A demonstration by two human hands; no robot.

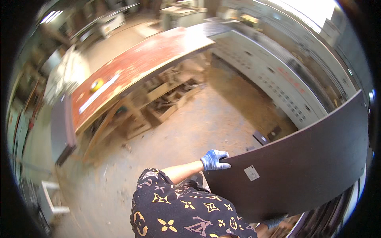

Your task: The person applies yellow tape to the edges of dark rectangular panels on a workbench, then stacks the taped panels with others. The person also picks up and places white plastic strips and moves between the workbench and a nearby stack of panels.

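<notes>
A large dark brown board (300,169) with a small white label (251,173) stretches from before my body to the far right. My left hand (215,160), in a blue and white glove, grips its left edge near the upper corner, with the thumb and fingers on either side. Low in the view, my gloved right hand (274,222) is at the board's near edge, partly hidden and in shadow. Below that edge, several dark boards (329,218) stand close together on the right.
A red-topped workbench (140,65) carries a yellow tape roll (97,85) and a white strip (99,93). Wooden boxes of offcuts (166,108) sit beneath. A long grey machine (273,74) runs along the right. Dark panels (61,128) lean at the bench's left end; a white stool-like frame (53,197) stands lower left.
</notes>
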